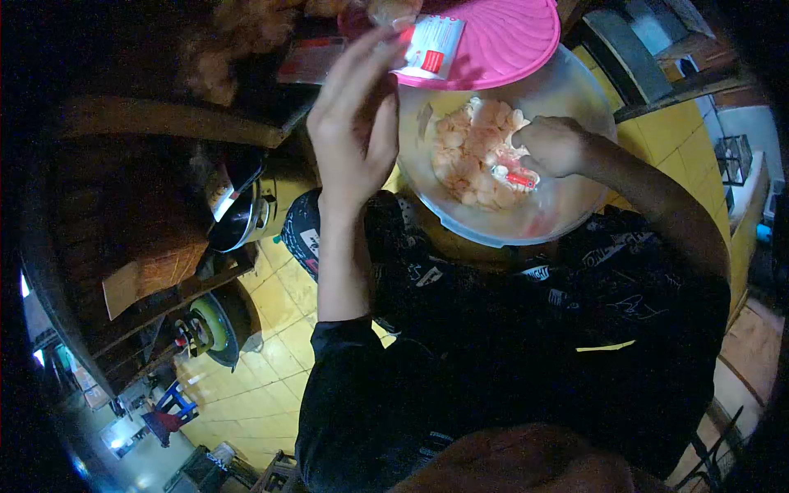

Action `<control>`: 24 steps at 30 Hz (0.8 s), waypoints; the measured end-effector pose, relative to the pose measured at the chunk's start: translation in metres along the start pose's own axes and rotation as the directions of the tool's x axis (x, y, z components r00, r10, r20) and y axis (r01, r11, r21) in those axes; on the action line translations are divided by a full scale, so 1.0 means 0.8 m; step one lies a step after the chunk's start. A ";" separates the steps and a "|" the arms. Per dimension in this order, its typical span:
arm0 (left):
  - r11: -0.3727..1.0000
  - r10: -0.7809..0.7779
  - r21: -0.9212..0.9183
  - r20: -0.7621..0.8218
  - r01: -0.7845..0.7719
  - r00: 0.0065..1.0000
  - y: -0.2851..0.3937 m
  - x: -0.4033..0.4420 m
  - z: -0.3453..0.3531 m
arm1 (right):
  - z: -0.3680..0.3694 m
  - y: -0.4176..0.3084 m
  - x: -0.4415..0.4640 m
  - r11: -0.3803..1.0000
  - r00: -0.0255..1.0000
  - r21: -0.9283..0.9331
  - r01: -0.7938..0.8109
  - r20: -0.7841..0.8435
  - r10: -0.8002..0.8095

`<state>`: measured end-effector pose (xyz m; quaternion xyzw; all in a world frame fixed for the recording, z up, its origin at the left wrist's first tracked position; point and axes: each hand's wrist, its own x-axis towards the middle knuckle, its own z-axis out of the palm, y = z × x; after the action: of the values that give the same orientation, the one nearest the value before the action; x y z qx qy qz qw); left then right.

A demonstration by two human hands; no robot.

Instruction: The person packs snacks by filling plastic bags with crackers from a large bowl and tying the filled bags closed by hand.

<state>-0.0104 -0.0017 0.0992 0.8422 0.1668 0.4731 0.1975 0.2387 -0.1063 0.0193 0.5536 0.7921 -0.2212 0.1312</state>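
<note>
My left hand point(353, 123) is raised over the left rim of a large translucent tub, its thumb apart from its stretched, slightly blurred fingers. Their tips are beside a white packet with red print point(434, 48), which lies on a pink ridged lid point(509, 41). Inside the tub point(452, 215) is a heap of round, pale orange pieces point(472, 156). My right hand point(555, 146) reaches into the tub from the right, fingers curled at the heap's edge; what they hold is hidden. Just below it a small red and white packet point(519, 178) rests on the pieces.
Brown clumps point(214, 62) hang or lie at the upper left, too dark to name. A wooden bench with a cardboard piece point(152, 275) and a metal pot point(246, 214) are on the left. Below stands a dark basin with a green object point(209, 324). Yellow tiles point(275, 304) cover the floor.
</note>
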 end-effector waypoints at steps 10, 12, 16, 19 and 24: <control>0.920 -0.169 0.370 0.073 0.131 0.983 -0.065 -0.037 0.062 | -0.063 -0.042 0.041 0.970 0.723 0.166 0.175 -0.690 -0.012; 0.909 -0.202 0.379 0.030 0.175 0.979 -0.075 -0.034 0.073 | -0.067 -0.047 0.047 0.970 0.662 0.172 0.173 -0.749 0.014; 0.908 -0.209 0.364 -0.032 0.206 0.977 -0.086 -0.028 0.076 | -0.073 -0.050 0.057 0.985 0.548 0.021 0.171 -0.833 -0.077; 0.905 -0.137 0.399 -0.057 0.148 0.989 -0.074 -0.020 0.076 | -0.081 -0.049 0.057 0.990 0.512 -0.085 0.111 -0.849 -0.131; 0.946 -0.170 0.274 -0.044 0.175 0.985 -0.049 -0.023 0.080 | -0.079 -0.043 0.054 0.982 0.491 -0.180 0.061 -0.851 -0.186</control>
<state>0.0318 0.0122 0.0365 0.8391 0.3062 0.4343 0.1167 0.1936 -0.0497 0.0621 0.5222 0.8013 0.1263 -0.2634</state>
